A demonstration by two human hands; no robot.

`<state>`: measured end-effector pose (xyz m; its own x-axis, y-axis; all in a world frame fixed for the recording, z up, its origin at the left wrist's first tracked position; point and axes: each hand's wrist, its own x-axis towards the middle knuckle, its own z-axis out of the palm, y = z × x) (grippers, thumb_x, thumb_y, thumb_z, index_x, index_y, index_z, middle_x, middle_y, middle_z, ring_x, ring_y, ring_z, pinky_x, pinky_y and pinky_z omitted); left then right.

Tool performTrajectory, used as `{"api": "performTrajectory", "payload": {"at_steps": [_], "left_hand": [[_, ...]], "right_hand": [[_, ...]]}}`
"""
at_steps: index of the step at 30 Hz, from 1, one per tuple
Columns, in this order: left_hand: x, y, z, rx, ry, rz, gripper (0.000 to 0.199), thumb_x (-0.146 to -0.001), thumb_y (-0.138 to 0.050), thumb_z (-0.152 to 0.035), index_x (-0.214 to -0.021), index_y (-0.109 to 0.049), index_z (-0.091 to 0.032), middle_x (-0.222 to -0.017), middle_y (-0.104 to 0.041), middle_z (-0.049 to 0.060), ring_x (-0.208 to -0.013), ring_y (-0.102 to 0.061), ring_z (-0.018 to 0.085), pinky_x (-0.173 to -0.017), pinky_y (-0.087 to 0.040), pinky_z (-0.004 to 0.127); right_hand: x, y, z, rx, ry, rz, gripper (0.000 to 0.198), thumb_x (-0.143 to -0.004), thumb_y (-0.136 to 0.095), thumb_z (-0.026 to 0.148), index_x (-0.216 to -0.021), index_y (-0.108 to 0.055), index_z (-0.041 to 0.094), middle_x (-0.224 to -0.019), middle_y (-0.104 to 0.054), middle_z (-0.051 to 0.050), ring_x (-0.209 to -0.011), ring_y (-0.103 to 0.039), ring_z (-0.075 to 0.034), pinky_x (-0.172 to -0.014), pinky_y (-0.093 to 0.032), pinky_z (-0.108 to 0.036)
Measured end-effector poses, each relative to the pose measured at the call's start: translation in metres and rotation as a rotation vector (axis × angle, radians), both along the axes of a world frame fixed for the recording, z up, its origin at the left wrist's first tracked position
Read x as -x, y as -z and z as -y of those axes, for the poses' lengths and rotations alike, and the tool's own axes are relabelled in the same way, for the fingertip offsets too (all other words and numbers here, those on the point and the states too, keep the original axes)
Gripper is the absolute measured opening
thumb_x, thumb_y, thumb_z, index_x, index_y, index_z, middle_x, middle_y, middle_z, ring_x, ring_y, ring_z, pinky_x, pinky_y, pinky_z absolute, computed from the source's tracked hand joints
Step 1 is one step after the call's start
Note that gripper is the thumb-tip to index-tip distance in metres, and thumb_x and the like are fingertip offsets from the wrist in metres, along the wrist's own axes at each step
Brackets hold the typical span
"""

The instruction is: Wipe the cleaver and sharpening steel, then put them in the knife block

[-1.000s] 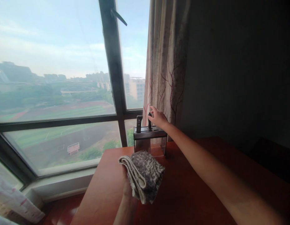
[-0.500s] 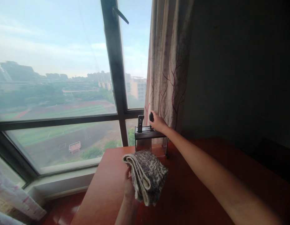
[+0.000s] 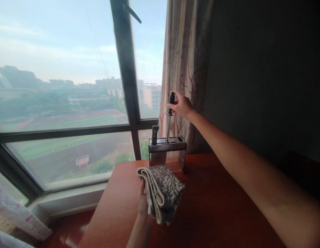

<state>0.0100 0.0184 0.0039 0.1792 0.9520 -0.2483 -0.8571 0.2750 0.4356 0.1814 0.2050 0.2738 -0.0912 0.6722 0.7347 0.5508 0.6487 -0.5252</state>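
My right hand (image 3: 182, 106) grips the black ribbed handle of a sharpening steel (image 3: 168, 126) and holds it upright. The rod's lower end is still inside a slot of the metal-topped knife block (image 3: 162, 148). A second black-handled tool, seemingly a knife (image 3: 155, 134), stands in the block's left slot. Nearer to me, my left hand (image 3: 143, 203) is wrapped around a folded grey-and-white cloth (image 3: 165, 193). Part of that hand is hidden behind the cloth, which hangs over the table in front of the block.
The reddish-brown wooden table (image 3: 108, 206) reaches to the window side. A large dark-framed window (image 3: 64, 132) fills the left, with a patterned curtain (image 3: 185, 62) behind the block. The right side lies in shadow.
My right hand has risen with the sharpening steel, drawing much of its rod out of the block. My left hand and the cloth have barely moved.
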Motion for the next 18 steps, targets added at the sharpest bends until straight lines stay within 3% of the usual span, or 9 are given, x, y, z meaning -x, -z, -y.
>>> {"api": "performTrajectory", "payload": {"at_steps": [6,10,13,18], "left_hand": [[0.001,0.003,-0.001,-0.039,0.008,0.008,0.04,-0.078,-0.056,-0.049,-0.099,-0.071,-0.018,-0.092,-0.075,0.009,-0.101,-0.065,0.031,-0.094,-0.047,0.048],[0.004,0.003,-0.001,-0.046,0.004,0.015,0.04,-0.078,-0.055,-0.047,-0.102,-0.07,-0.018,-0.094,-0.075,0.009,-0.106,-0.062,0.032,-0.097,-0.044,0.05],[0.005,-0.003,0.001,-0.09,0.013,0.031,0.041,-0.078,-0.054,-0.05,-0.101,-0.07,-0.021,-0.097,-0.074,0.008,-0.11,-0.06,0.033,-0.099,-0.042,0.052],[0.007,-0.01,0.004,-0.14,-0.003,0.076,0.036,-0.079,-0.051,-0.052,-0.094,-0.072,-0.025,-0.096,-0.075,0.005,-0.116,-0.057,0.03,-0.105,-0.034,0.05]], "right_hand": [[-0.002,-0.031,0.013,-0.119,-0.044,-0.155,0.048,-0.08,-0.061,0.026,-0.126,-0.047,0.02,-0.083,-0.068,-0.002,-0.049,-0.059,-0.009,-0.05,-0.052,-0.024],[-0.007,-0.036,0.045,-0.156,-0.112,-0.203,0.045,-0.085,-0.057,0.033,-0.126,-0.044,0.021,-0.088,-0.068,-0.001,-0.055,-0.061,-0.009,-0.051,-0.052,-0.023],[-0.008,-0.013,0.085,-0.173,-0.156,-0.275,0.044,-0.084,-0.058,0.036,-0.124,-0.045,0.022,-0.089,-0.068,-0.002,-0.057,-0.063,-0.011,-0.052,-0.053,-0.024],[-0.004,0.07,0.155,-0.118,-0.194,-0.518,0.039,-0.08,-0.064,0.036,-0.114,-0.048,0.027,-0.086,-0.069,-0.003,-0.066,-0.068,-0.018,-0.052,-0.056,-0.028]]}}
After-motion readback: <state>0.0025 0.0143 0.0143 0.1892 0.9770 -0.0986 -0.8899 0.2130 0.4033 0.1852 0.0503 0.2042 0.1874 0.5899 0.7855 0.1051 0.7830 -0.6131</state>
